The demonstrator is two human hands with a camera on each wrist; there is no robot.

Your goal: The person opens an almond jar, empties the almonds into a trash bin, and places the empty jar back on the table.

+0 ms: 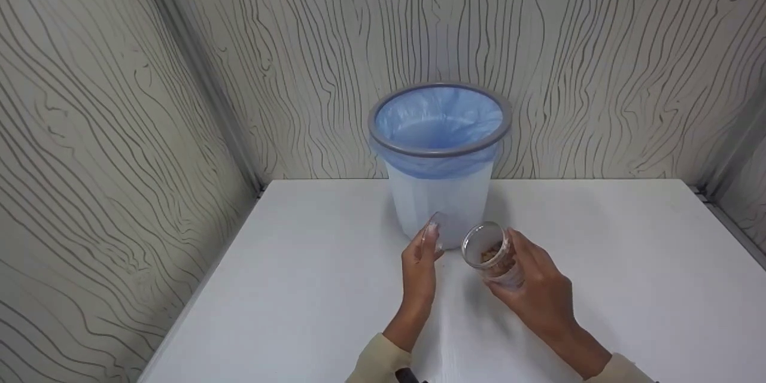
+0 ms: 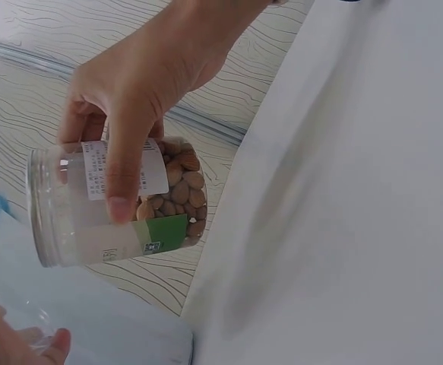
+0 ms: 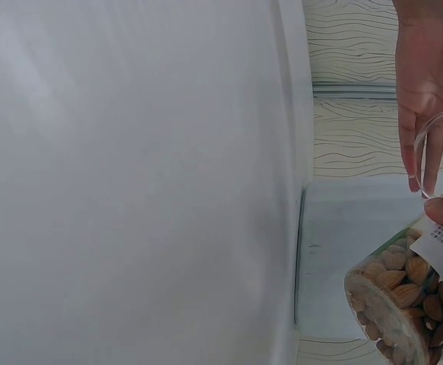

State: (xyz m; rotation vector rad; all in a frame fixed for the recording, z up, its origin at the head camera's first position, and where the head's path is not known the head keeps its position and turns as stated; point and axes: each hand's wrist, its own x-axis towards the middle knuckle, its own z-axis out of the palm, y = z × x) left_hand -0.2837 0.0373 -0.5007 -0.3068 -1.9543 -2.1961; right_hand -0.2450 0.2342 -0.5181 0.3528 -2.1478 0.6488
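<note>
My right hand (image 1: 538, 287) grips a clear jar (image 2: 84, 228) of almonds (image 2: 179, 190) round its side, fingers and thumb over a white label. The jar is tilted, its uncovered mouth facing up and left toward my left hand in the head view. In the right wrist view, almonds (image 3: 407, 293) lie against the jar's base and side. My left hand (image 1: 421, 266) is left of the jar, apart from it, and pinches a clear round lid (image 1: 440, 215) between thumb and fingers. Much of the lid is hard to see because it is transparent.
A white trash bin (image 1: 440, 197) with a grey rim (image 1: 443, 152) and a blue liner (image 1: 443, 108) stands just beyond both hands, near the back wall. The white table (image 1: 299, 287) meets wood-patterned panels (image 1: 311, 60) behind and at the sides.
</note>
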